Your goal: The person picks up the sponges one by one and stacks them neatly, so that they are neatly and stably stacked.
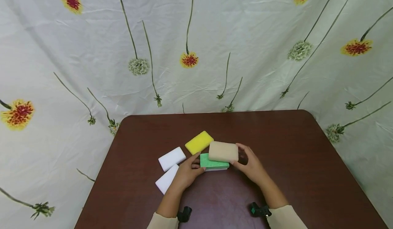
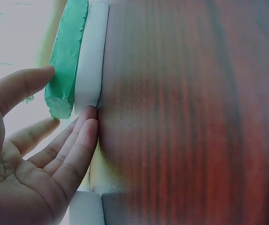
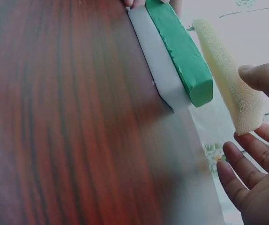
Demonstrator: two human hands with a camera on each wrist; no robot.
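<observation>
A beige sponge [image 1: 223,151] is held by its right end in my right hand [image 1: 253,166], between thumb and fingers; in the right wrist view the porous sponge [image 3: 228,79] is tilted and apart from the green block [image 3: 183,56]. That green block [image 1: 212,161] lies on a white block [image 1: 216,169] on the table, partly hidden by the beige sponge in the head view. At the stack's left end my left hand [image 1: 186,172] holds the green block [image 2: 68,56] with thumb and index finger, while other fingertips touch the white block [image 2: 91,51].
A yellow sponge [image 1: 199,142] lies just behind the stack. To the left are two white blocks, one [image 1: 172,158] farther back and one [image 1: 166,179] partly behind my left hand. The dark brown table [image 1: 291,147] meets a flowered white cloth [image 1: 251,34] at the back.
</observation>
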